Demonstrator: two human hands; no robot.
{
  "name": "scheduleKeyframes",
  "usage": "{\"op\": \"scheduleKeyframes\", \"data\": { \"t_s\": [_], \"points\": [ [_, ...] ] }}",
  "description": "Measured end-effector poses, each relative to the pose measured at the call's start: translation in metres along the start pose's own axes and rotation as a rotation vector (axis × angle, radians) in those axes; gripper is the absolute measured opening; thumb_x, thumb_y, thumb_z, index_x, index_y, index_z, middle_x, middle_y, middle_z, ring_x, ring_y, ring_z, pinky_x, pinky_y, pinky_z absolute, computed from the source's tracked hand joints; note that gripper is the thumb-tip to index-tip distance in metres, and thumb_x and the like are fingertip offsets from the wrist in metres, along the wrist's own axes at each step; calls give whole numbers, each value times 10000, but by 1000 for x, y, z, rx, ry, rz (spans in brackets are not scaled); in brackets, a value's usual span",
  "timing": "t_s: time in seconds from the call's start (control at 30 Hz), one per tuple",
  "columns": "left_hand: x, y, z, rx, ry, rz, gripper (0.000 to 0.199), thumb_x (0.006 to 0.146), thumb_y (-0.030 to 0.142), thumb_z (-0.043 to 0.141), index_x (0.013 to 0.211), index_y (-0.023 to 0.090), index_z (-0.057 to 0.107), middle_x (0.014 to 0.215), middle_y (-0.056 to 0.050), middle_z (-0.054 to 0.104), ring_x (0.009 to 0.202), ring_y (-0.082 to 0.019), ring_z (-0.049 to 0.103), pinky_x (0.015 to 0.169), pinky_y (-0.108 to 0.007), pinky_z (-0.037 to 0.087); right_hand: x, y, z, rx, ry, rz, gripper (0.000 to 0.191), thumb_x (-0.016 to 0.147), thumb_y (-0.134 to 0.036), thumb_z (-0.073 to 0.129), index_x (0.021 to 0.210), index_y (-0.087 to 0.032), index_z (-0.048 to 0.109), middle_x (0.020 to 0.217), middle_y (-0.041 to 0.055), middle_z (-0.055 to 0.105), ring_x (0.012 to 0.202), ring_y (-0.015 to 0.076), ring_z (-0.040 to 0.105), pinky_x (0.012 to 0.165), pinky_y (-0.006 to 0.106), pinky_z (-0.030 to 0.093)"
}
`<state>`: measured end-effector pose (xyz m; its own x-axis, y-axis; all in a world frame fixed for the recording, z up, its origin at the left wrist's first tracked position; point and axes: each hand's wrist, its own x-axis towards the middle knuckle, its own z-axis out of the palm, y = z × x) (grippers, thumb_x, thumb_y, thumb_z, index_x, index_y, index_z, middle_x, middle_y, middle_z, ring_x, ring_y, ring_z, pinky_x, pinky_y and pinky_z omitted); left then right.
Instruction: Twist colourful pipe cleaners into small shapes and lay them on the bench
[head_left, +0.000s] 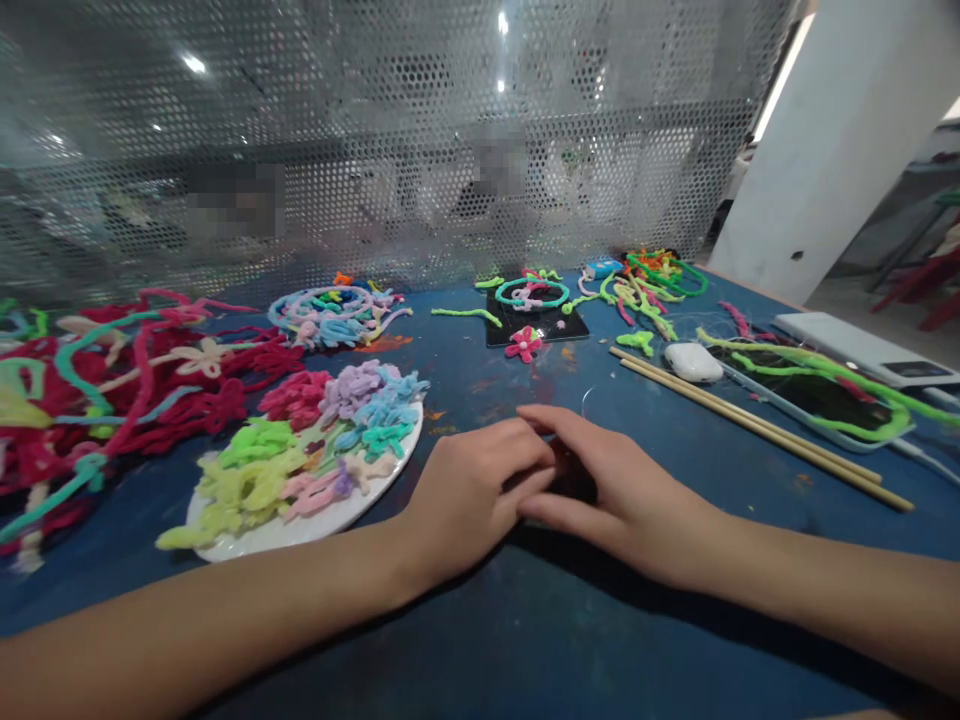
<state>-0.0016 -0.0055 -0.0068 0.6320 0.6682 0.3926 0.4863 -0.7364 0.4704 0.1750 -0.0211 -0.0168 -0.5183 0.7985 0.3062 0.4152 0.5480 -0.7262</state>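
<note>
My left hand [480, 485] and my right hand [626, 490] meet low over the middle of the table. The left fingers are curled in, and their tips are hidden behind the right hand. My right thumb and forefinger reach across to the left fingers, with dark shadow in the gap. Whatever they pinch is too small or too hidden to make out. A fine clear thread [587, 400] curves up just beyond the right hand. Close to my left hand is a white plate [409, 450] heaped with small fuzzy pipe-cleaner shapes [255, 480]. Past both hands lies a pink pipe-cleaner flower [523, 344].
Red and teal pipe cleaners [150, 400] pile up at left. Further back are a pastel bundle [337, 315] and a dark pad [555, 328] bearing a teal ring. At right lie two wooden sticks [750, 425], a white earphone case [694, 362], a phone [817, 395] and a power bank [862, 345]. Perforated metal [420, 120] stands behind.
</note>
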Motion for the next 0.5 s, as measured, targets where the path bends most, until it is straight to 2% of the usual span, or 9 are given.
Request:
{"op": "scheduleKeyframes", "data": {
  "t_s": [0.07, 0.1, 0.3, 0.43, 0.5],
  "points": [
    [2, 1, 0, -81, 37, -84, 116, 860, 157, 581, 789, 180, 671, 810, -1, 680, 752, -130, 621, 679, -230, 449, 2, -2, -6, 84, -17, 107, 255, 908, -348, 537, 1108, -193, 570, 1036, 50, 671, 887, 171, 619, 769, 289, 486],
    [3, 2, 0, -116, 55, -122, 108, 847, 148, 600, 789, 186, 682, 805, 7, 684, 752, -124, 623, 683, -225, 448, 3, -4, -8, 117, -14, 150, 205, 920, -346, 514, 1034, -198, 597, 945, 26, 677, 802, 151, 607, 702, 264, 470],
    [7, 2, -1, -243, 244, -328, 104, 834, 240, 645, 764, 199, 712, 718, 28, 673, 606, -90, 576, 547, -191, 419, 6, 1, -12, 204, 143, 309, 236, 841, -391, 590, 765, -176, 653, 600, -20, 540, 541, 106, 446, 476, 223, 320],
    [12, 1, -4, -331, 364, -445, 102, 816, 247, 646, 759, 177, 693, 694, 26, 669, 497, -67, 505, 493, -181, 410, 11, 6, -16, 283, 298, 343, 243, 795, -395, 628, 706, -172, 664, 550, -20, 519, 492, 100, 404, 448, 225, 302],
    [13, 1, -4, -354, 391, -464, 106, 815, 244, 635, 756, 166, 677, 689, 18, 665, 485, -68, 496, 485, -182, 413, 12, 7, -18, 273, 314, 335, 242, 792, -397, 630, 697, -177, 666, 538, -21, 508, 487, 102, 396, 444, 229, 298]
  ]
}}
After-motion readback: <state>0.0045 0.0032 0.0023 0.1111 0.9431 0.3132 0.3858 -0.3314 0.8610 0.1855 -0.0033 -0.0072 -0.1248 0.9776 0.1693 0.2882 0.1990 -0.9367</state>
